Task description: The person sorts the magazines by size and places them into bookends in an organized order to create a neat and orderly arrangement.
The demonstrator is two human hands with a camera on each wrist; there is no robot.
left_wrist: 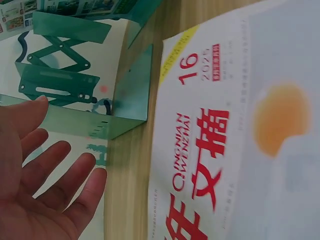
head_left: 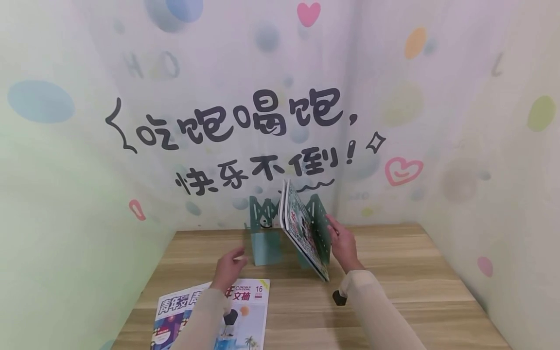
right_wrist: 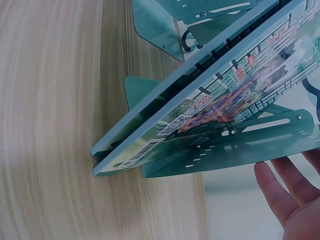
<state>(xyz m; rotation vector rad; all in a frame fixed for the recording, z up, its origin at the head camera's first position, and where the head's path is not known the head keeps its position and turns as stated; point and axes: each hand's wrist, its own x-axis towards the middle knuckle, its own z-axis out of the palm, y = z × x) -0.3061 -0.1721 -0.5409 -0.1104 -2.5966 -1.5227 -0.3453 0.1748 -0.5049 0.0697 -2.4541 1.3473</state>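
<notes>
An expandable green metal bookend (head_left: 267,248) with scissor-like links stands at the back of the table. Two thin books (head_left: 303,228) lean tilted inside it, against its right part; their cover in the right wrist view shows colourful drawings and a barcode (right_wrist: 142,151). My right hand (head_left: 345,245) is at the outer side of the right panel (right_wrist: 240,150), fingertips at its edge, fingers extended. To the left, my left hand (head_left: 229,270) hovers before the left panel (left_wrist: 60,120) with loosely spread fingers and nothing in them.
Overlapping magazines (head_left: 247,311) lie at the front left of the wooden table (head_left: 376,311), partly under my left forearm. Behind the bookend rises a printed wall cloth (head_left: 271,63) with large dark characters. Pale walls stand at both sides.
</notes>
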